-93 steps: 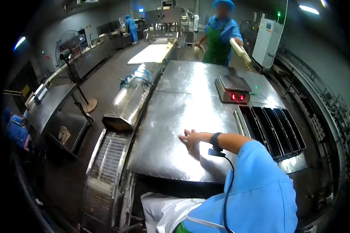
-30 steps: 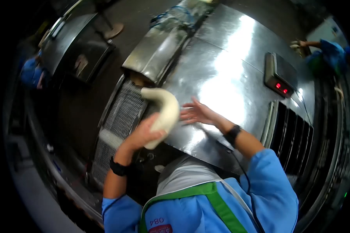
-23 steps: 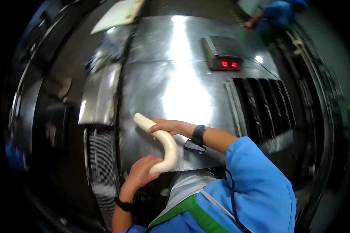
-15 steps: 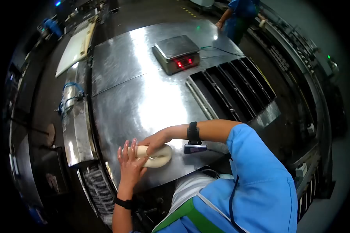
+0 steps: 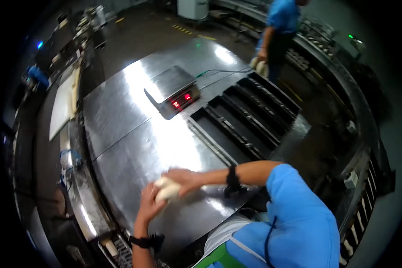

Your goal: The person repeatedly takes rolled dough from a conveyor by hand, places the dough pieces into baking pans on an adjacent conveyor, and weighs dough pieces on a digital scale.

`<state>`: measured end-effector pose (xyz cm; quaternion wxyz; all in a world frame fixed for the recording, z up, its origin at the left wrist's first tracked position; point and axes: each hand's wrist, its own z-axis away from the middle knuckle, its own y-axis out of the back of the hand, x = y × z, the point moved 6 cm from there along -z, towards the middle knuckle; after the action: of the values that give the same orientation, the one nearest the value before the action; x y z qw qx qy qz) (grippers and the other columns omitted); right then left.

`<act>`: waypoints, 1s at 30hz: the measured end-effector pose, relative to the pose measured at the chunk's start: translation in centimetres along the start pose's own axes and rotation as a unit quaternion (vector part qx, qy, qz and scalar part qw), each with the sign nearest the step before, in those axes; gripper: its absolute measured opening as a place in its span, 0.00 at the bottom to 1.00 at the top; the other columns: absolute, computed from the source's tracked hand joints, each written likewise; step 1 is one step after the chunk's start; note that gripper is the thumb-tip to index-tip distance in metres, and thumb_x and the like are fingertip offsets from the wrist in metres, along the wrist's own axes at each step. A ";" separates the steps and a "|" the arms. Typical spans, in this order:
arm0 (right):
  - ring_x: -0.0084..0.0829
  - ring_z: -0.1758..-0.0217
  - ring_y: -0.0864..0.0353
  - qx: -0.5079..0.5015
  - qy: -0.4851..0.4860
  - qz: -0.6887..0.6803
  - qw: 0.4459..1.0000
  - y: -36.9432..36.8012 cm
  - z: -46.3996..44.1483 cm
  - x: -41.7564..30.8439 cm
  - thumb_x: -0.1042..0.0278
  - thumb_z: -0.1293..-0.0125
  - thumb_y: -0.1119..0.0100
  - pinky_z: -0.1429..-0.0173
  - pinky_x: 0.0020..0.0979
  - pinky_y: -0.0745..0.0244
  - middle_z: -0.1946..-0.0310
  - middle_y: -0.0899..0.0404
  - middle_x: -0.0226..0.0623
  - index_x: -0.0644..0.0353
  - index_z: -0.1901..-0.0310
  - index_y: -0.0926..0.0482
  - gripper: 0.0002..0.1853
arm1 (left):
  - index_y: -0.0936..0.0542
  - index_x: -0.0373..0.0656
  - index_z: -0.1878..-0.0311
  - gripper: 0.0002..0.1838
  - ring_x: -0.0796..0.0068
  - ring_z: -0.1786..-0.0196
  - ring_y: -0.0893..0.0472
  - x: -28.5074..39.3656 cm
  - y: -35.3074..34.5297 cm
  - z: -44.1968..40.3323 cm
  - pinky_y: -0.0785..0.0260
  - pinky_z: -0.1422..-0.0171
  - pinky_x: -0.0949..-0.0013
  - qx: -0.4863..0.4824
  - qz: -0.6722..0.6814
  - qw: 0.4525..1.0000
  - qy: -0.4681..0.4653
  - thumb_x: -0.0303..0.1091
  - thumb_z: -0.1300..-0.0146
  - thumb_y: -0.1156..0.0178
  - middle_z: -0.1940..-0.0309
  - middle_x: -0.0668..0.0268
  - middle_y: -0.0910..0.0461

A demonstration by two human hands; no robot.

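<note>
Head camera view: two bare hands worked on a pale, smooth piece of dough point(image 5: 168, 190) at the near edge of a stainless steel table point(image 5: 125, 178), left of the person's body. The dough was a compact, rounded lump, partly hidden by the hands. The left hand point(image 5: 148, 203) was at its left end, with fingers curled over it and the thumb against its near side. The right hand point(image 5: 190, 179) lay across its right and far side, fingers stretched toward the left; blur hid the fingertips, so I could not tell whether it gripped or only pressed. Both wrists wore dark bands, and the right sleeve point(image 5: 303, 201) was light blue.

Beyond the hands, well apart from them, stood a digital scale point(image 5: 170, 85) with red digits too blurred to read. A thin green cable point(image 5: 216, 71) ran from behind it toward the table's far right. Right of the scale, a set of long, narrow black loaf pans point(image 5: 250, 119) lay side by side on the table.

Along the table's left side ran a metal-covered conveyor point(image 5: 85, 212); a pale piece point(image 5: 109, 247) lay at the cover's near opening, on the mesh belt point(image 5: 124, 253). At upper right, a co-worker in blue point(image 5: 283, 18) held pale pieces point(image 5: 260, 67) in a lowered hand.
</note>
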<state>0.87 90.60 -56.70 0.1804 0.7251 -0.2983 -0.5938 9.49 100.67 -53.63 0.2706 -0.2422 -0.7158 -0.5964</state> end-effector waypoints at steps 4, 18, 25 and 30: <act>0.40 0.59 0.30 0.136 0.073 0.165 0.974 14.3 -7.3 -4.4 0.63 0.62 0.39 0.55 0.37 0.34 0.62 0.31 0.43 0.61 0.49 0.38 0.34 | 0.30 0.45 0.52 0.20 0.62 0.45 0.38 6.6 11.2 -6.0 0.50 0.42 0.60 0.262 -0.266 0.926 -0.060 0.30 0.52 0.47 0.51 0.60 0.34; 0.48 0.43 0.43 0.020 -0.329 0.320 0.888 25.5 -16.8 23.1 0.45 0.61 0.39 0.46 0.55 0.46 0.46 0.41 0.42 0.38 0.40 0.50 0.45 | 0.27 0.42 0.60 0.12 0.58 0.50 0.36 -7.5 3.4 10.5 0.46 0.45 0.62 0.126 -0.084 0.954 0.258 0.25 0.50 0.51 0.54 0.59 0.32; 0.46 0.38 0.51 0.081 -0.272 0.440 0.852 27.2 -15.0 21.3 0.42 0.61 0.39 0.45 0.57 0.48 0.40 0.51 0.37 0.38 0.41 0.48 0.44 | 0.29 0.41 0.57 0.12 0.60 0.48 0.37 -8.3 3.1 15.5 0.46 0.44 0.63 0.118 -0.066 0.935 0.327 0.28 0.47 0.51 0.53 0.59 0.34; 0.42 0.41 0.47 0.308 -0.153 0.449 0.825 29.0 -9.7 14.8 0.51 0.55 0.40 0.44 0.49 0.47 0.44 0.44 0.40 0.48 0.46 0.37 0.32 | 0.31 0.40 0.55 0.14 0.59 0.47 0.39 -8.1 2.4 18.0 0.49 0.43 0.62 0.134 -0.069 0.929 0.339 0.32 0.45 0.53 0.51 0.59 0.36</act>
<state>5.69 58.19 -47.78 0.1465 0.4289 -0.7819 -0.4280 15.29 118.64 -60.00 0.4855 0.0628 -0.6693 -0.5589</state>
